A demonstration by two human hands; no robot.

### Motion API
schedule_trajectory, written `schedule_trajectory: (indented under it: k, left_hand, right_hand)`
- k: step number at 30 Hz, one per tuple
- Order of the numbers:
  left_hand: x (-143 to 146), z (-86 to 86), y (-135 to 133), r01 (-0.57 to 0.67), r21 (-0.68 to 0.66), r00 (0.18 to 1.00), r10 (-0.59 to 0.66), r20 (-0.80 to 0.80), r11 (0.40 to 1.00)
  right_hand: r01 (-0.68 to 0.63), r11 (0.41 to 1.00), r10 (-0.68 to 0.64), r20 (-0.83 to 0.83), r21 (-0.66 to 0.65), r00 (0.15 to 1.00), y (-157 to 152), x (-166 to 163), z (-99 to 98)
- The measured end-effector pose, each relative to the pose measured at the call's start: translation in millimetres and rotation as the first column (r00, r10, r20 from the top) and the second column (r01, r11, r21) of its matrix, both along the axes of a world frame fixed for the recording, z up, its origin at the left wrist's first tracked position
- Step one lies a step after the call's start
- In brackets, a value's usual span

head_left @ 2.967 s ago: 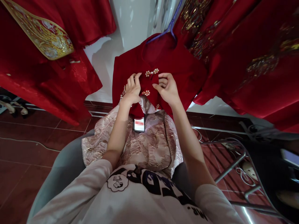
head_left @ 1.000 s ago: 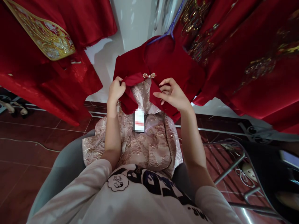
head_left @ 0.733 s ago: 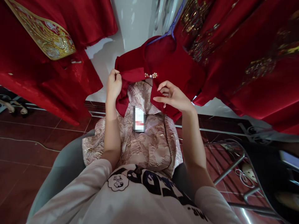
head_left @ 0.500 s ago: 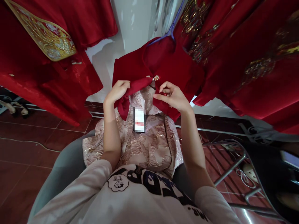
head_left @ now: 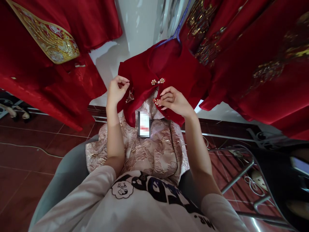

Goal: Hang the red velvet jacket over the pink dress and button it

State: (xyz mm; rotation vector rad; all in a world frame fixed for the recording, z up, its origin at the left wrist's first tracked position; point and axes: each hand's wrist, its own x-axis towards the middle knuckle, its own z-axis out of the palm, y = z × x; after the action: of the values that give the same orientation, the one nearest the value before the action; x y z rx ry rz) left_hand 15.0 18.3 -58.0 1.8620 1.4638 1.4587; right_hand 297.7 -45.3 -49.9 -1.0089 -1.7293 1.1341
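A red velvet jacket (head_left: pixel 173 66) hangs on a blue hanger (head_left: pixel 177 30) in front of me, over a pink and gold brocade dress (head_left: pixel 154 151) that bears a white tag (head_left: pixel 144 124). My left hand (head_left: pixel 116 91) pinches the jacket's left front flap near its edge, beside a small gold ornament (head_left: pixel 129 96). My right hand (head_left: pixel 172 102) grips the right front edge at a pearl fastening, fingers curled on the cloth. One pearl clasp (head_left: pixel 157 81) joins the two fronts above my hands.
More red garments with gold embroidery hang at the left (head_left: pixel 43 48) and the right (head_left: pixel 256 58). A white wall (head_left: pixel 140 25) stands behind. A metal rack (head_left: pixel 241 170) stands on the red tile floor at the right. A grey chair edge (head_left: pixel 65 183) lies below.
Over three seconds the jacket's lower front was opened, baring the brocade dress. My left hand swung the flap out and back; now the flap lies flatter with its gold ornament showing. My right hand dropped slightly.
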Motion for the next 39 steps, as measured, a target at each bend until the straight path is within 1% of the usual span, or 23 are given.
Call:
schedule_trajectory:
  k: [2, 5, 7, 10, 13, 16, 19, 22, 24, 29, 32, 35, 39]
  left_hand:
    - [-3, -5.8, 2, -0.008, -0.103, 0.997, 0.000, -0.073, 0.995]
    - [1, -12.9, 3, -0.033, -0.283, 0.981, -0.024, -0.193, 0.959]
    - [7, -16.8, 5, -0.044, -0.334, 0.974, -0.035, -0.226, 0.941]
    - [19, -21.9, 7, -0.051, -0.326, 0.971, -0.030, -0.239, 0.944]
    - [29, -25.4, 8, -0.084, -0.300, 0.959, -0.004, -0.282, 0.950]
    - [33, -25.7, 7, -0.088, -0.297, 0.952, -0.007, -0.306, 0.951]
    - [28, -22.1, 8, -0.083, -0.324, 0.950, -0.023, -0.310, 0.942]
    - [20, -16.5, 8, -0.043, -0.371, 0.956, -0.071, -0.286, 0.928]
    - [15, -12.5, 7, -0.034, -0.367, 0.961, -0.071, -0.268, 0.929]
    - [10, -3.2, -1, -0.103, -0.293, 0.966, 0.025, -0.258, 0.950]
    - [10, 0.4, -5, -0.094, -0.295, 0.981, 0.039, -0.188, 0.951]
    - [11, 0.9, -5, -0.031, -0.326, 0.998, 0.010, -0.066, 0.945]
    - [13, -2.2, -1, 0.144, -0.340, 0.989, -0.120, 0.090, 0.930]
  right_hand:
    - [0.017, 0.999, -0.016, -0.030, 0.035, 0.999, 2, -2, -2.1]
    - [0.053, 0.995, -0.044, -0.097, 0.090, 0.994, 8, -1, -4.7]
    - [0.068, 0.990, -0.051, -0.133, 0.126, 0.990, 11, 1, -3.6]
    - [0.052, 0.982, -0.022, -0.165, 0.180, 0.986, 12, 2, 5.1]
    - [-0.004, 0.971, 0.041, -0.149, 0.240, 0.988, 12, -6, 17.7]
    - [-0.084, 0.957, 0.104, -0.057, 0.277, 0.993, 14, -25, 24.7]
    - [-0.104, 0.941, 0.090, 0.058, 0.321, 0.994, 22, -47, 21.6]
    - [-0.041, 0.928, -0.011, 0.138, 0.370, 0.990, 34, -66, 11.7]
    - [0.012, 0.928, -0.078, 0.164, 0.372, 0.983, 41, -75, 4.2]
    - [0.108, 0.923, -0.188, 0.188, 0.369, 0.964, 51, -87, -11.9]
    - [0.163, 0.912, -0.247, 0.189, 0.376, 0.950, 54, -89, -19.6]
    - [0.184, 0.909, -0.269, 0.190, 0.375, 0.944, 54, -89, -24.8]
    - [0.174, 0.907, -0.263, 0.194, 0.384, 0.945, 52, -89, -27.1]
